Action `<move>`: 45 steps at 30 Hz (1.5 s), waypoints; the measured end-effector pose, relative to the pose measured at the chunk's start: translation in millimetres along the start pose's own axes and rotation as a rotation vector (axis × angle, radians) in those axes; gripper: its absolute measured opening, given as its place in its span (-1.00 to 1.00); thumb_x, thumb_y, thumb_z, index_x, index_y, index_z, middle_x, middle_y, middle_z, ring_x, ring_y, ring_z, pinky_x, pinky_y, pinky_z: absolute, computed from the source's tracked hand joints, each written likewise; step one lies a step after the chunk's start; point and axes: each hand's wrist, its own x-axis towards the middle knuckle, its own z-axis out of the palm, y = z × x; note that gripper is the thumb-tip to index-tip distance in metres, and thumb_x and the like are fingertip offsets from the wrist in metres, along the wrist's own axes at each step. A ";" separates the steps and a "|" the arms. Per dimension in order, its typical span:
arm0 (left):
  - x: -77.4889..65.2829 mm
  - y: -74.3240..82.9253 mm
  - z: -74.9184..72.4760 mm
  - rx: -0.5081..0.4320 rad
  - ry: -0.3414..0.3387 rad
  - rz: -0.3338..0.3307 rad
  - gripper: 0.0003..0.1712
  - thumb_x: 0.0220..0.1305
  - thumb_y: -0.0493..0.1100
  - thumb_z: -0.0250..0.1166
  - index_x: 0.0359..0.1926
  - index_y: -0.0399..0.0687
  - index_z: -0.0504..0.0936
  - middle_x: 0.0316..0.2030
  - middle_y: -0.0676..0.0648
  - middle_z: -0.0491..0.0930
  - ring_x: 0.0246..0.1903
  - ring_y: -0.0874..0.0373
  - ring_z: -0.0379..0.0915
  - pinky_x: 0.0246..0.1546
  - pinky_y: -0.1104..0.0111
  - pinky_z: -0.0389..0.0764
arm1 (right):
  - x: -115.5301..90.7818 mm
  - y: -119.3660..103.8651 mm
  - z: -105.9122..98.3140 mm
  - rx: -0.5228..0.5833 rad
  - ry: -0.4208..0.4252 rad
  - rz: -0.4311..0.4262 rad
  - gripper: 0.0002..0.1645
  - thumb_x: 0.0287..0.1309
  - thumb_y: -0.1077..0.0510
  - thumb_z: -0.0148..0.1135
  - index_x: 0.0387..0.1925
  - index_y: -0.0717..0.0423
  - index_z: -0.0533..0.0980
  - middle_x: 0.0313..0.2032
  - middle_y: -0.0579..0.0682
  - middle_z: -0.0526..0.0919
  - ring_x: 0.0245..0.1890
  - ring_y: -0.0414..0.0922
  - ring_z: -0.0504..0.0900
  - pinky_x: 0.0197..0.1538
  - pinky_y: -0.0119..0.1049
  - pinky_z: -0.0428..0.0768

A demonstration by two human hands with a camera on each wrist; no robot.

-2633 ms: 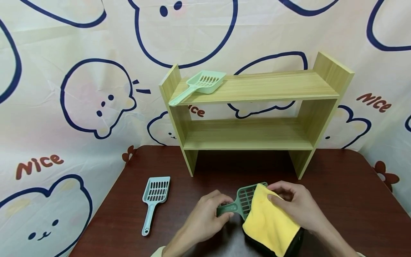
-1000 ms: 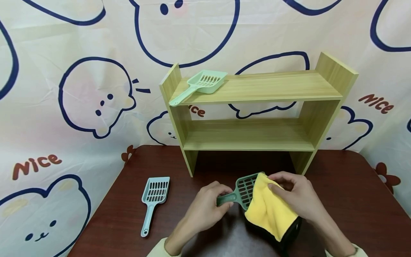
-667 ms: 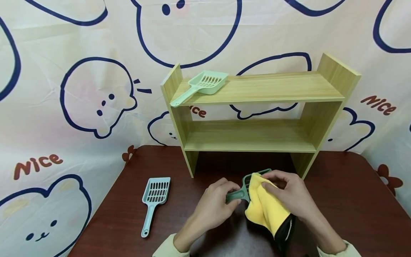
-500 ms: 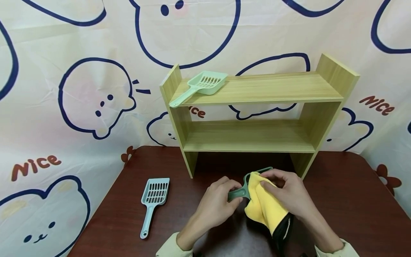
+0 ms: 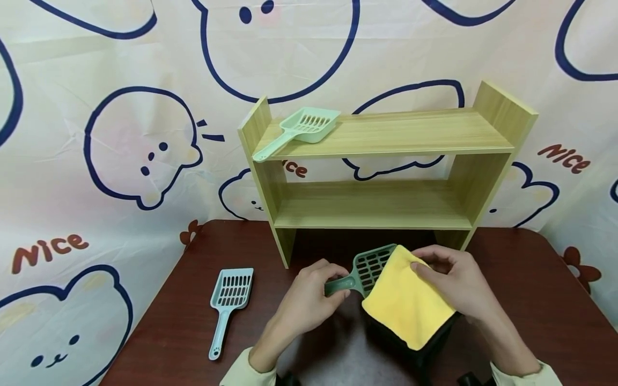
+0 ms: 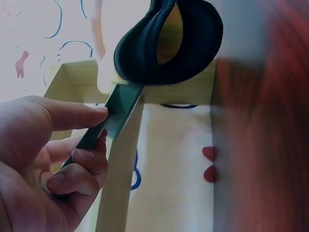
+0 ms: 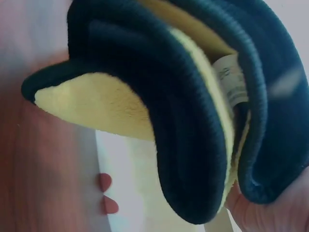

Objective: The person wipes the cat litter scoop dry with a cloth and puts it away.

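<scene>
Head view: low in the middle of the frame, my left hand has its fingers closed on the handle of the dark green scoop, which I seem to hold clear of the tabletop. Gripping only the handle, I judge, steadies the scoop and leaves its slotted head exposed to the cloth. My right hand, lower right of centre, pinches the cloth by its upper edge, yellow face up, draped over the scoop's far side; the thumb on top probably keeps it from slipping. At upper centre, the light green scoop lies on the top board of the shelf, its handle poking past the front edge; the head's weight likely keeps it there. The pale blue scoop lies alone, lower left.

The cloth covers part of the scoop's head, so I cannot tell whether my right fingers also touch it. The right wrist view is mostly dark folds with a label, its print unreadable. My sleeves are cut off below.
</scene>
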 end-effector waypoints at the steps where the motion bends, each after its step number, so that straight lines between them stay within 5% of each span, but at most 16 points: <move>1: -0.1 -0.8 -2.6 0.004 0.004 0.003 -0.79 0.33 -0.22 0.53 -0.04 -0.03 0.79 -0.20 0.05 0.66 -0.37 0.33 0.43 -0.33 0.47 0.54 | -0.3 -0.3 -2.9 0.008 0.000 0.000 -0.62 0.45 0.05 0.40 0.14 0.21 0.68 -0.25 0.04 0.84 -0.49 -0.03 0.81 -0.45 -0.07 0.76; 9: 0.0 -7.1 -22.0 0.018 0.016 -0.021 -0.79 0.34 -0.18 0.53 -0.03 0.05 0.79 -0.21 0.15 0.64 -0.35 0.29 0.45 -0.29 0.43 0.55 | -1.9 -0.5 -23.9 0.023 0.066 0.008 -0.57 0.46 0.02 0.39 0.15 0.24 0.66 -0.31 -0.25 0.83 -0.49 -0.06 0.81 -0.46 -0.08 0.75; 22: -0.3 -14.9 -42.0 -0.003 0.030 -0.082 -0.79 0.34 -0.18 0.52 -0.02 0.08 0.80 -0.19 0.16 0.65 -0.31 0.25 0.48 -0.26 0.41 0.54 | -1.4 -1.3 -36.6 0.007 0.140 -0.016 -0.68 0.43 0.07 0.42 0.10 0.14 0.69 -0.29 -0.36 0.80 -0.49 -0.15 0.79 -0.47 -0.19 0.73; 38: -1.9 -24.7 -46.4 -0.050 0.032 -0.053 -0.82 0.36 -0.21 0.50 -0.04 0.06 0.80 -0.21 0.08 0.67 -0.32 0.22 0.49 -0.28 0.41 0.54 | -0.1 4.4 -40.8 0.041 0.176 0.005 -0.71 0.42 0.09 0.44 0.10 0.05 0.71 -0.23 -0.44 0.77 -0.38 -0.27 0.79 -0.40 -0.24 0.75; 45: -0.9 -21.2 -41.8 -0.121 0.022 -0.076 -0.83 0.42 -0.20 0.46 -0.01 0.09 0.78 -0.20 0.11 0.65 -0.31 0.12 0.48 -0.29 0.40 0.48 | -1.0 6.5 -31.1 0.208 0.176 0.016 -0.74 0.37 0.17 0.47 0.06 0.01 0.73 -0.22 -0.33 0.75 -0.37 -0.24 0.79 -0.39 -0.26 0.75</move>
